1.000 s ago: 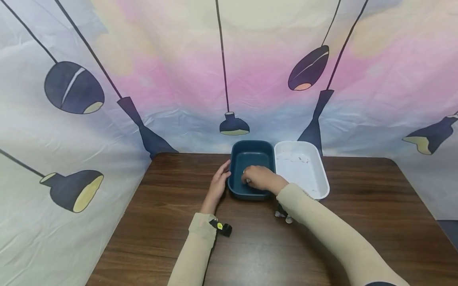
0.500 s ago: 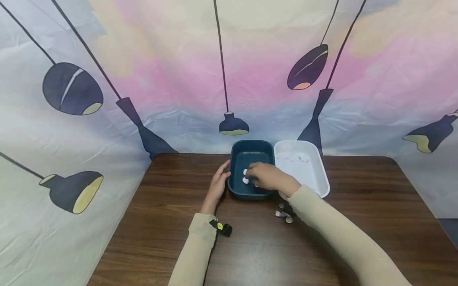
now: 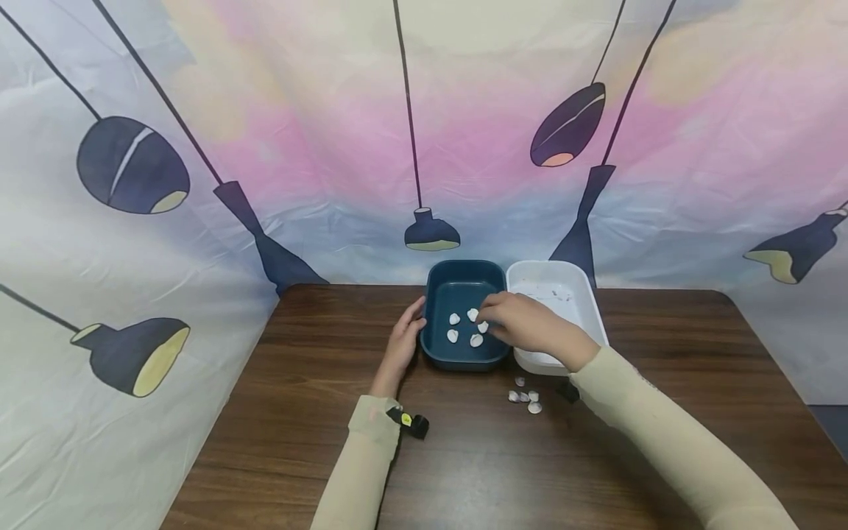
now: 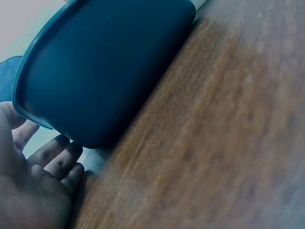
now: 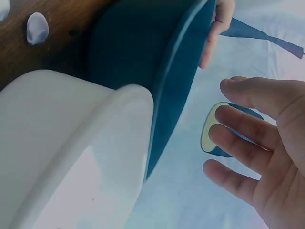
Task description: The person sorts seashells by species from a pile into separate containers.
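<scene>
My left hand (image 3: pixel 398 344) rests against the left side of a deep teal rectangular dish (image 3: pixel 456 293), its fingers (image 4: pixel 57 161) extended along the outer wall near the rim. Several small white seashells (image 3: pixel 476 341) lie spread on the floor of that dish. Over its right side hovers my right hand (image 3: pixel 526 322), fingers loosely spread; in the right wrist view the palm and the fingers (image 5: pixel 245 145) hold nothing. This hand partly covers the shells nearest the right wall in the head view. More seashells (image 3: pixel 534 407) sit in a small cluster on the table in front.
A white rectangular dish (image 3: pixel 579 309) stands right up against the teal dish on its right, with small dark specks inside. Both dishes are at the far edge of the brown wooden table (image 3: pixel 344 471). A cloth backdrop (image 3: pixel 318 147) printed with lamps hangs behind.
My right hand has let go of seashells in the teal dish and drawn back up and right, uncovering them and the cluster on the table. My left hand has stayed in place.
</scene>
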